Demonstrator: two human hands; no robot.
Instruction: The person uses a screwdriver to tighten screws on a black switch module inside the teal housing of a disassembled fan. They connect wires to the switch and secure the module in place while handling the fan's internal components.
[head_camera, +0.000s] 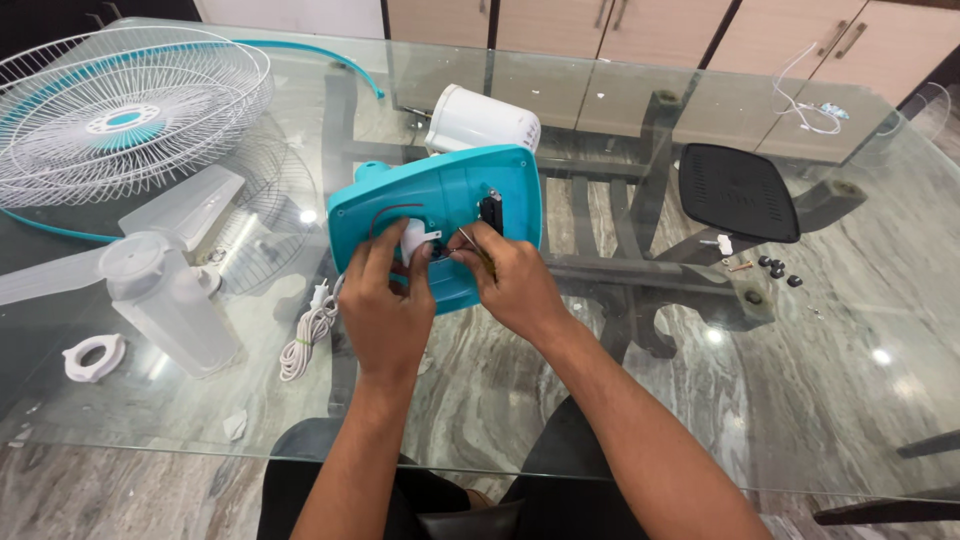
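2 hands, left hand (385, 310) and right hand (512, 285), grip teal fan base (450, 195).

Bright, even indoor light; small glare spots dot the glass table (840, 330) (lamps reflected from above). Sharp focus throughout, slight wide-angle bending at the edges.

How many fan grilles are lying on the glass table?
2. One white grille with a teal hub sits at the far left corner; a second grille lies flat just right of it, partly under the blade. None other shows.
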